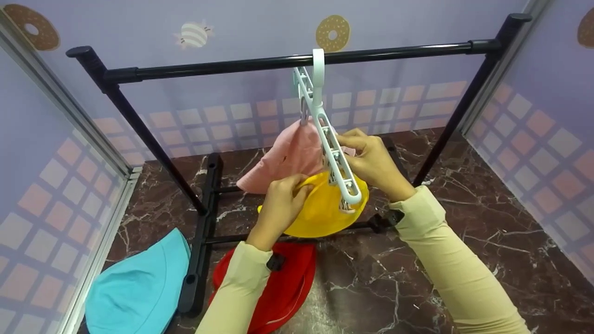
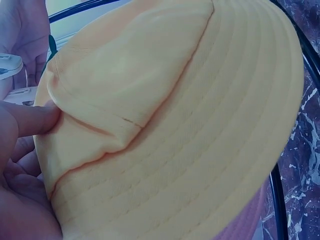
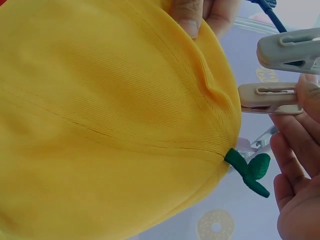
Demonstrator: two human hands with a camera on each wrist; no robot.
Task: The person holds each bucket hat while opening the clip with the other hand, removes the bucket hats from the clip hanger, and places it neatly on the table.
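My left hand (image 1: 283, 204) pinches a yellow bucket hat (image 1: 325, 213) near its crown, thumb on the fabric in the left wrist view. A green sprout-shaped tab (image 3: 252, 172) sticks out from the crown's top. My right hand (image 1: 371, 160) is behind the white clip hanger (image 1: 332, 144), pinching a beige clip (image 3: 270, 97) between thumb and finger. The tip of that clip is right at the hat's fabric in the right wrist view. Another clip (image 3: 290, 50) hangs beside it. A pink hat (image 1: 292, 157) hangs from a clip farther back on the hanger.
The hanger hooks over the black bar (image 1: 222, 67) of a rack standing on a dark marbled surface (image 1: 362, 283). A turquoise hat (image 1: 139, 287) lies at the left, outside the rack's foot (image 1: 199, 260). Under my left forearm lies a red hat (image 1: 287, 287). Patterned panels (image 1: 260, 28) enclose the space.
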